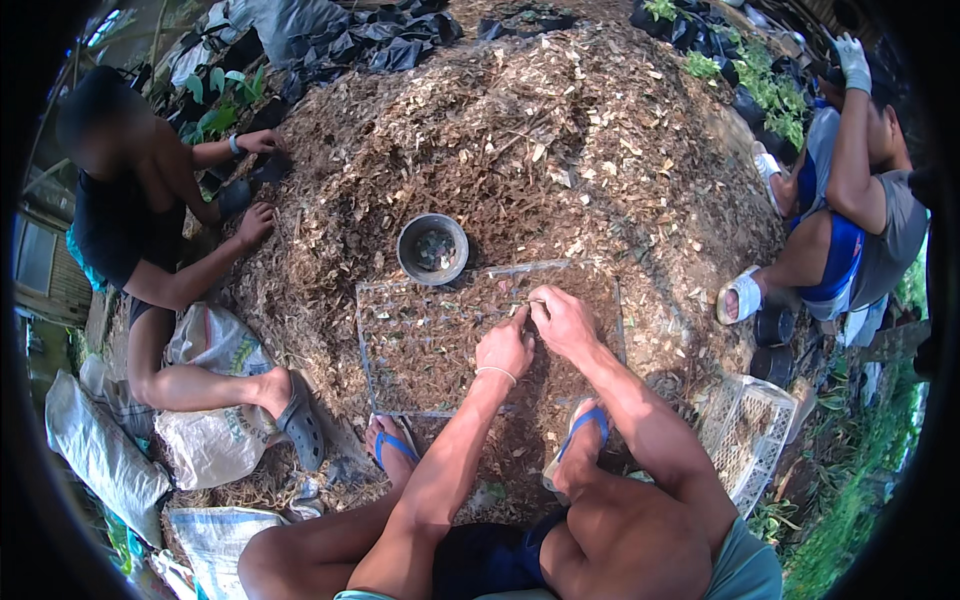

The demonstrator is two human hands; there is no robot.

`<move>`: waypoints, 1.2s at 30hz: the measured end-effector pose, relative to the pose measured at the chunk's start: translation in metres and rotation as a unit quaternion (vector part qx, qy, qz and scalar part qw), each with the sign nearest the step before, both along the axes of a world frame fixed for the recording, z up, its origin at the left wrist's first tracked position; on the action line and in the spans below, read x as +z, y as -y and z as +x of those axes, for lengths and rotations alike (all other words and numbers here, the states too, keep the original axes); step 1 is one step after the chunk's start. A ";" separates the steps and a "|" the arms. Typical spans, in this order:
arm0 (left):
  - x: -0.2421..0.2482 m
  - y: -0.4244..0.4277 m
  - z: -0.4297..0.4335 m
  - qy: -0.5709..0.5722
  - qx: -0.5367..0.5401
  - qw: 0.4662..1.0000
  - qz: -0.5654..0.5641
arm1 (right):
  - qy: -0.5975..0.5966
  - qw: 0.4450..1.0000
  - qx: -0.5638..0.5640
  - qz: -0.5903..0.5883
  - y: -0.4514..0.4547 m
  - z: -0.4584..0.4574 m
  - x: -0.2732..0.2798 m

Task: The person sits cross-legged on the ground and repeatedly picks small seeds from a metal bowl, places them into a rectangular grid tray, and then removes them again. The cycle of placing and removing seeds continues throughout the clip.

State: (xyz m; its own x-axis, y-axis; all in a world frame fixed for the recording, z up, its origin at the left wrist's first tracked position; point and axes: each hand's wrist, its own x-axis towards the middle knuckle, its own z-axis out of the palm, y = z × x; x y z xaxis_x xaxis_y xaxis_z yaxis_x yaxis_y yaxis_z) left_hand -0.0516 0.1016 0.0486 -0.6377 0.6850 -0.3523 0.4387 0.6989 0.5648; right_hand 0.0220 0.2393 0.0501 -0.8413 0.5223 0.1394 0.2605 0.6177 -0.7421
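My left hand, with a thin band at the wrist, reaches over a rectangular seedling tray filled with brown growing medium. Its index finger points at the tray's upper middle. Beside it my right hand has thumb and fingers closed on a small, thin plant piece; its exact kind is too small to tell. Whether the left fingers also hold something cannot be seen. Small green bits stand in rows in the tray's left and upper parts. A round dark plastic pot with small leafy pieces inside rests against the tray's far edge.
Beyond the tray rises a mound of wood chips. One person sits at the left, hands at a black bag; another, with a gloved hand, sits at the right. Woven sacks lie left, a white plastic crate right. My sandalled feet flank the tray's near edge.
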 end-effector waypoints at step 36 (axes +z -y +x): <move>0.009 0.049 -0.061 -0.006 0.113 0.983 0.142 | 0.387 0.813 0.389 -0.196 0.097 0.077 0.032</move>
